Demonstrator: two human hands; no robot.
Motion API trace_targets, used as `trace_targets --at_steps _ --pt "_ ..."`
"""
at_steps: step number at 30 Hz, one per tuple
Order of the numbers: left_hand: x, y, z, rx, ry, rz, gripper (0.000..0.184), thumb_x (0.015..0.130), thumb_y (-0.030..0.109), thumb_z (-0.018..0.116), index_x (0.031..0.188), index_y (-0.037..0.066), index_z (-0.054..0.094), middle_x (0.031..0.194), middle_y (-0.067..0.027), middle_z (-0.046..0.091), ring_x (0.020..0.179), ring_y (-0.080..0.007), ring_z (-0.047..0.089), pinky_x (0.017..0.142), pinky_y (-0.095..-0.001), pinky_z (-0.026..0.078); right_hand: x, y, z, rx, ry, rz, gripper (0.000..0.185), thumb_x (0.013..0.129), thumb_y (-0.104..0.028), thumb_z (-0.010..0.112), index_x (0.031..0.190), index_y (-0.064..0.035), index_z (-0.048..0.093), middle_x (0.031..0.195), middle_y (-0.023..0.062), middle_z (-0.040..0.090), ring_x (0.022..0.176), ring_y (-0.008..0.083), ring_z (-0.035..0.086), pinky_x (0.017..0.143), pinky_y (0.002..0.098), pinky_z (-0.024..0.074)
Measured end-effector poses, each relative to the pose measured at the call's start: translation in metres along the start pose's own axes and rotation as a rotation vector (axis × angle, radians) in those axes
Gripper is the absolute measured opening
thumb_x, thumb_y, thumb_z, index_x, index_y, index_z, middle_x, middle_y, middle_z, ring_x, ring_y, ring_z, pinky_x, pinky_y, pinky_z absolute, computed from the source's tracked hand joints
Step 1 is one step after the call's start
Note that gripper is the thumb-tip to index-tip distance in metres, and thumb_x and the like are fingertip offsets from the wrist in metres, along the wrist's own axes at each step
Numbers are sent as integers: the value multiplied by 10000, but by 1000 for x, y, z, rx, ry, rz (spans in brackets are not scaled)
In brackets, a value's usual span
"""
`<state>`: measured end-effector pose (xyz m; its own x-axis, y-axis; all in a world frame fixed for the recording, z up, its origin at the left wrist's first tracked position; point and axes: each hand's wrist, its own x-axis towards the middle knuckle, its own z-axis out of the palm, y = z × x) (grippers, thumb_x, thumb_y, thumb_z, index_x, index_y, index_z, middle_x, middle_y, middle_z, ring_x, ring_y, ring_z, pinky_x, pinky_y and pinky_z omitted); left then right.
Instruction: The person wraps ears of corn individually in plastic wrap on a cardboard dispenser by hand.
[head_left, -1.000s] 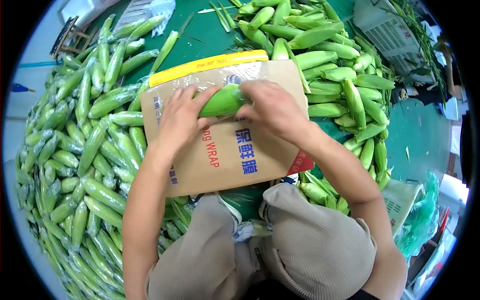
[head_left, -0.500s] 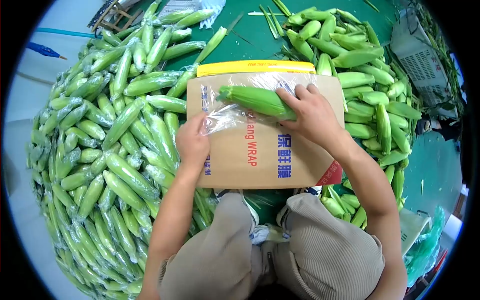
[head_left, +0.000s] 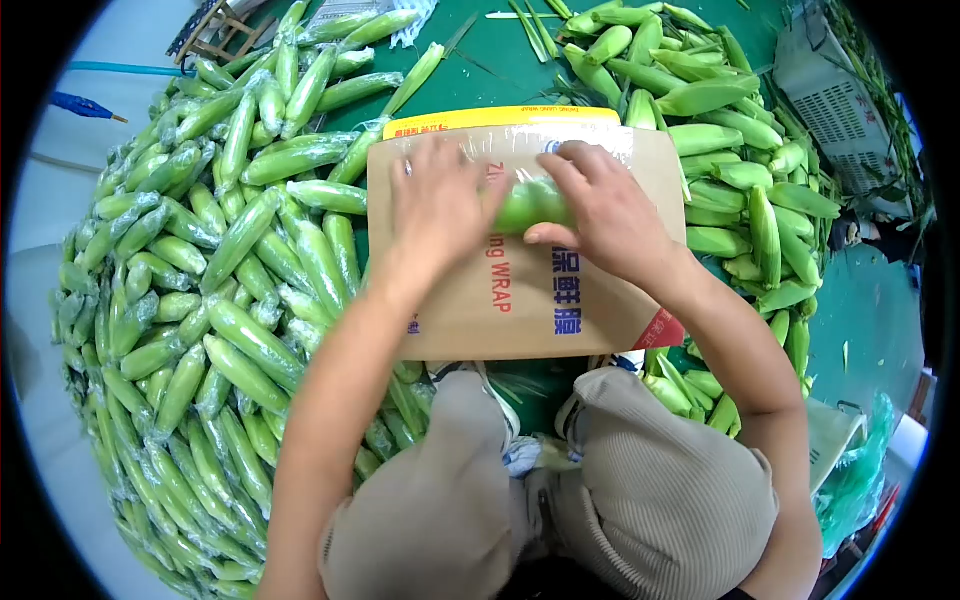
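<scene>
A green corn ear (head_left: 532, 206) lies across the upper part of a brown cardboard box (head_left: 480, 330) with printed letters, and clear film shows around it. My left hand (head_left: 443, 195), blurred by motion, is over the ear's left end, which it hides. On the ear's right end rests my right hand (head_left: 606, 208), its fingers curved round it and its thumb below. A yellow strip (head_left: 500, 121) runs along the far edge of the box.
Film-wrapped corn ears (head_left: 245, 365) form a large heap at the left. Unwrapped ears (head_left: 715, 160) are piled at the right, beside a white crate (head_left: 835, 110) with leaves. A green plastic bag (head_left: 860, 480) is at the lower right. My knees are below the box.
My left hand has moved from the film at the box's left side up and right onto the ear. The ear has shifted slightly and is now mostly covered by both hands.
</scene>
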<state>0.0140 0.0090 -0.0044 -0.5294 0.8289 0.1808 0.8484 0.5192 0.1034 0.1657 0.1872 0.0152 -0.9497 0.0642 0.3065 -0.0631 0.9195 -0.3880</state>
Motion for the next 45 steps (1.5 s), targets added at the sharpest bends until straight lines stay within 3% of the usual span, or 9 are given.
trace_targets --at_steps 5,11,15,18,26,29,32,38,45 --pt "54 -23 -7 -549 192 -219 492 855 207 733 1336 121 670 1432 -105 603 1364 -279 538 1142 -575 346 38 34 32 -85 26 -58 857 725 -349 886 1438 -80 494 1334 154 562 1216 367 564 991 451 511" --pt "3 18 4 157 436 367 544 904 80 585 1441 164 555 1383 -39 637 1296 -225 611 1098 -508 439 53 36 1 519 -341 177 678 720 -473 852 1162 14 687 1093 233 712 1014 403 681 915 436 543" --pt "-16 30 -12 -131 5 202 489 804 150 716 1284 139 625 1151 -84 722 1070 -314 691 958 -454 520 62 39 -28 553 -932 301 707 908 -599 697 1263 11 693 1253 255 696 1137 378 669 997 422 508" --pt "-8 50 -47 -274 -575 26 436 710 201 776 1099 61 635 1078 -156 722 1032 -365 686 904 -459 545 61 51 21 500 -261 -168 603 1040 -459 584 1530 -118 497 1571 191 455 1493 368 368 1204 439 352" --pt "-66 51 -39 -666 -1066 194 561 700 241 797 1185 25 619 1107 -234 703 1046 -424 675 938 -465 539 24 6 70 -29 -451 -359 753 960 -707 490 1601 -319 420 1701 -63 319 1607 234 175 1281 595 62" --pt "-111 72 -32 -807 -1546 486 506 757 262 808 1166 35 615 1064 -213 718 1026 -397 688 906 -463 540 20 5 74 19 -444 -316 752 966 -696 496 1609 -314 409 1697 -78 325 1610 239 165 1283 595 39" --pt "-158 51 3 -1257 -1595 58 594 772 280 831 1259 48 581 1106 -174 712 1044 -364 689 918 -468 528 -7 -17 62 145 -252 -318 651 927 -515 670 1404 -80 582 1517 154 499 1449 353 424 1170 488 380" --pt "-190 8 8 -1356 -1399 46 968 776 183 870 1590 57 360 1410 -156 630 1265 -252 627 1097 -372 478 -135 -69 16 841 -1333 107 1156 813 -637 779 1605 12 242 1237 295 647 1207 426 612 995 484 497" --pt "-194 -40 -120 -1469 -256 -592 421 937 283 747 1258 29 649 1155 -180 752 1031 -287 747 897 -433 612 -107 -97 52 1182 -939 345 724 816 -286 882 1372 -24 499 1175 143 669 1127 248 637 998 386 497"
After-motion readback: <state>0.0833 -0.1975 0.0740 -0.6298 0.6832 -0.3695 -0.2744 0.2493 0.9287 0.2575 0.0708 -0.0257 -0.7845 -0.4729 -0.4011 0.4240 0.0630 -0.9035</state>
